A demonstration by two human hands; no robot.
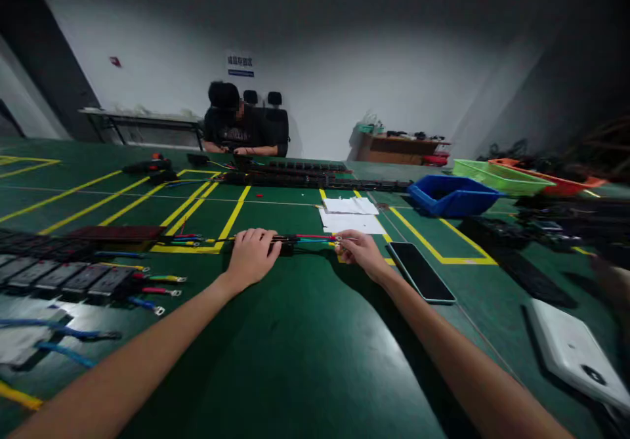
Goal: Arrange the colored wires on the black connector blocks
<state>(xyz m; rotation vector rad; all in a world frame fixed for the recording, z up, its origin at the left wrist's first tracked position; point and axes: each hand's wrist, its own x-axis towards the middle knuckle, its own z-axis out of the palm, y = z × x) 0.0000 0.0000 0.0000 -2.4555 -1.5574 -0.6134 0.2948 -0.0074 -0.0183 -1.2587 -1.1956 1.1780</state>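
A bundle of coloured wires (315, 238), red, green and blue among them, stretches between my hands above the green table. Curled over the dark part of that bundle is my left hand (253, 255). My right hand (361, 252) pinches the wire ends at the right, where metal lugs (337, 240) show at the fingertips. More cable ends with lugs (194, 242) lie left of my left hand, beside a dark red-brown block (115, 233). White papers (352, 216) lie just beyond my right hand, and a phone (422, 273) is to its right.
Black modules with lugged leads (73, 278) line the left side. A power drill (147, 163) and long black strips (315, 180) lie farther back. Blue (453, 196) and green bins (499, 176) stand right, a white device (573, 344) nearer. A person (241, 127) sits across the table.
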